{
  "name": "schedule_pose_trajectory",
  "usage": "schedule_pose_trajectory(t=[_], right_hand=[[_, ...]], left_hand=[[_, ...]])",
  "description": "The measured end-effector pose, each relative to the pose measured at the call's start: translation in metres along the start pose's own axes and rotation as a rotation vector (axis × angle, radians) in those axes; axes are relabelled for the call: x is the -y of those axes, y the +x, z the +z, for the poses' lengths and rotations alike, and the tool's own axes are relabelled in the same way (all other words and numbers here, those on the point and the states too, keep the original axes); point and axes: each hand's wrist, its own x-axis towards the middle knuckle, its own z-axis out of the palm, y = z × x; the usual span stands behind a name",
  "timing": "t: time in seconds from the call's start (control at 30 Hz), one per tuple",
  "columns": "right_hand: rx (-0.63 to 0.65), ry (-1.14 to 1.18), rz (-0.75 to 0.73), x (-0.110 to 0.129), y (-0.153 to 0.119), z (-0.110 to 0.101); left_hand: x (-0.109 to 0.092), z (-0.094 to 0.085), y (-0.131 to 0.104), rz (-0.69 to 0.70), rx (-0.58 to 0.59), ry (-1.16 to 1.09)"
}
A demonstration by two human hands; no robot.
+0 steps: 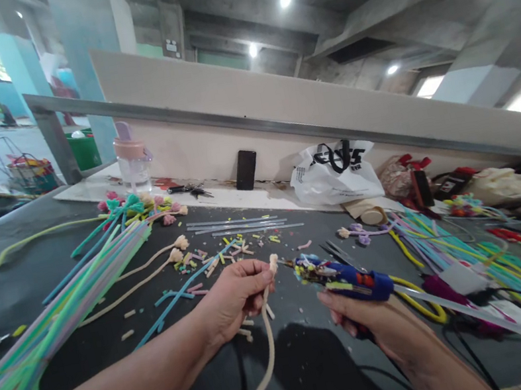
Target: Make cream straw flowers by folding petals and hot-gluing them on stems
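Note:
My left hand [241,296] pinches a cream-coloured fuzzy cord [269,341] near its knotted top end, and the rest of the cord hangs down toward the table's near edge. A blue hot glue gun [348,278] is gripped in my right hand [357,316], its nozzle pointing left and close to the cord's knotted end; I cannot tell whether they touch. Dried glue and coloured scraps cover the gun's front, and a clear glue stick [494,318] runs out of its back. Behind the gun lie scissors [344,254], partly hidden.
Coloured fuzzy stems [73,308] lie in a bundle at left, more [478,257] at right. Short cut pieces [211,257] and clear glue sticks [245,223] are spread mid-table. A bottle [133,164], a phone [246,169] and a white bag [335,175] stand along the back.

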Motion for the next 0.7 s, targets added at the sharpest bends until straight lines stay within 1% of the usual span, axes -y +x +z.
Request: schedule_pose_trajectory(t=[0.13, 0.27, 0.33, 0.43, 0.53, 0.6, 0.7], right_hand=[[-0.053, -0.163, -0.029, 0.004, -0.002, 0.003], [-0.085, -0.342, -0.118, 0.004, 0.002, -0.004], [-0.046, -0.501, -0.189, 0.0, 0.006, -0.01], [0.053, -0.829, -0.275, -0.009, 0.014, -0.019], [0.116, -1.08, -0.248, -0.02, 0.021, -0.029], [0.169, -1.131, -0.209, -0.025, 0.023, -0.038], [0.277, -1.092, -0.18, -0.027, 0.023, -0.052]], left_hand=[[-0.001, 0.0, 0.0, 0.012, 0.018, 0.012], [-0.003, -0.001, 0.0, 0.019, 0.008, 0.007], [-0.003, -0.002, 0.001, 0.021, 0.0, 0.0], [-0.002, -0.004, 0.002, 0.022, -0.012, -0.012], [-0.002, -0.006, 0.004, 0.028, -0.004, -0.021], [-0.002, -0.008, 0.005, 0.034, 0.009, -0.03], [-0.003, -0.01, 0.006, 0.038, 0.011, -0.041]])
